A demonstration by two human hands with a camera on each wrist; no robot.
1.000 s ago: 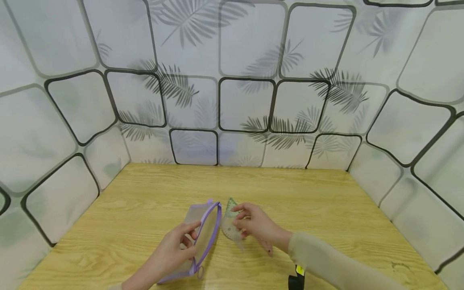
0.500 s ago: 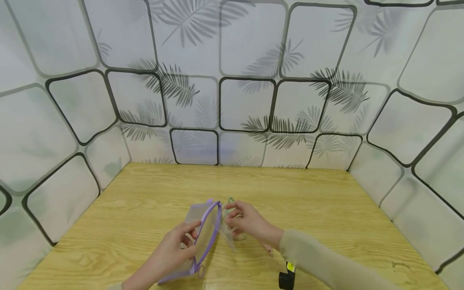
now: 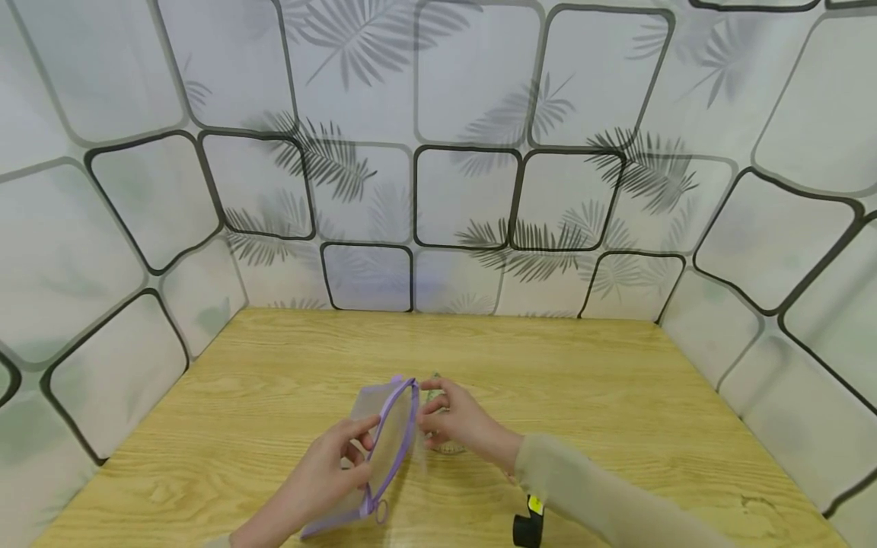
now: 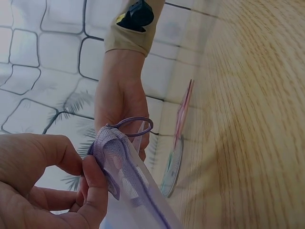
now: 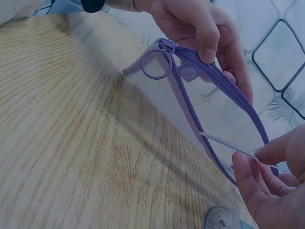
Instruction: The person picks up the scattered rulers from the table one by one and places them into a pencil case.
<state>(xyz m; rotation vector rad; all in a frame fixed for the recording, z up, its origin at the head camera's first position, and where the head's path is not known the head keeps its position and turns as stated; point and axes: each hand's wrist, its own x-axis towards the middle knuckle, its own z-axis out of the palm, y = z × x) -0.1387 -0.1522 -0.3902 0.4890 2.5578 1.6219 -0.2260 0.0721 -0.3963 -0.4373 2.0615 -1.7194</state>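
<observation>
On the near middle of a wooden table, a person's left hand is gripping the purple zip edge of a translucent pouch, thumb and fingers curled round the rim and holding its mouth open. Bare tabletop is lying to the left of that hand as far as the patterned wall panels, which are closing in the table on three sides.

Just right of the pouch, the right hand is pinching a thin clear ruler whose tip is sitting in the open mouth (the head view shows it only as a faint blur at the fingertips). The right wrist view is catching what the head view misses: the round purple zip pull hanging at the pouch's end, and the ruler's narrow edge crossing the zip line. The left wrist view is showing a clear protractor and a pink-edged flat piece beside it, seemingly lying on the wood behind the pouch; what that piece is cannot be made out.

Further right, wood is running open to the far panels. A black wrist strap is showing under the beige sleeve, cut off at the frame's bottom.
</observation>
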